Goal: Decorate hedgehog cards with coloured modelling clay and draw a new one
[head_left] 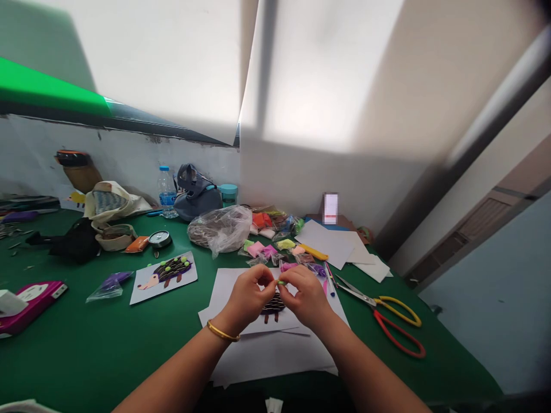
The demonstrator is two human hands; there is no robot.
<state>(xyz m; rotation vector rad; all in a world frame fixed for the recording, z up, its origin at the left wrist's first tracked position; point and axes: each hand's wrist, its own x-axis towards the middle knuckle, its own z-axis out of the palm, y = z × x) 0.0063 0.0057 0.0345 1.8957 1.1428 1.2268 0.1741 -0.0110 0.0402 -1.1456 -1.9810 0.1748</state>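
Note:
Close together over the white sheets, both my hands have their fingertips pinched around a small lump of green modelling clay (281,281). My left hand (246,297), with a gold bangle at the wrist, grips it from the left. My right hand (306,295) holds it from the other side. Beneath the hands a dark clay hedgehog (272,308) with brown feet lies on a white sheet (232,289); my fingers hide its upper part. To the left lies a card with another hedgehog (172,271), dotted with green balls.
Scissors (365,298) with yellow and red handles lie at right. Small clay packets (269,250), a plastic bag (221,229) and white papers (327,244) sit behind the hands. Farther left are a water bottle (167,192), a tape roll (114,236) and a pink power strip (37,304).

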